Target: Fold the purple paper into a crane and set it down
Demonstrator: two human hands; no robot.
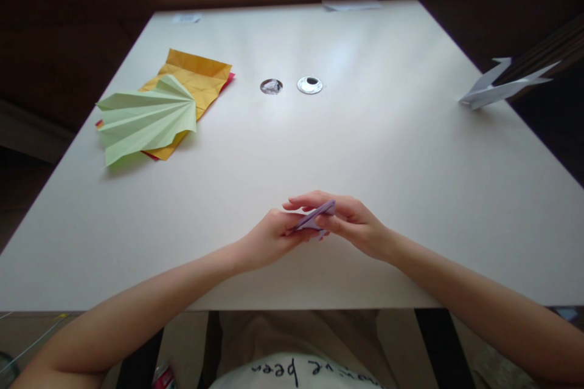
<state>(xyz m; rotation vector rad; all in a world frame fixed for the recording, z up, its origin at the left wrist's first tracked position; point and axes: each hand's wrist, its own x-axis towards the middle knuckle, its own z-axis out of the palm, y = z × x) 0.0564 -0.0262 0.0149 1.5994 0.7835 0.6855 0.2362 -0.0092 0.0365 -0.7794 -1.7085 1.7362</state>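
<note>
As I view it from my remote seat, the principal item is one purple paper (pixel 316 214), folded into a small, layered, narrow piece, held just above the near part of the white counter (pixel 387 152); all places below are given from it. Hands, two, both closed on it: left hand (pixel 279 230) gripping its left end, right hand (pixel 358 223) with the thumb against its near face and fingers reaching over its far side. Condition: several folds evidently made; I judge the folding partway along, though which creases are left I cannot tell. Surroundings: one pale green pleated sheet (pixel 148 118), well to its left and beyond, lying over one mustard-yellow sheet (pixel 207 82), with a red sheet (pixel 227 80) showing beneath; two round insets, a left one (pixel 271 86) and a right one (pixel 310 86), straight beyond it; one white folded paper (pixel 495 94), with pointed projections, far to its right and beyond, at the counter's side edge. Obstructions: the loose papers lie well apart from it; only the fingers screen part of it from me.
</note>
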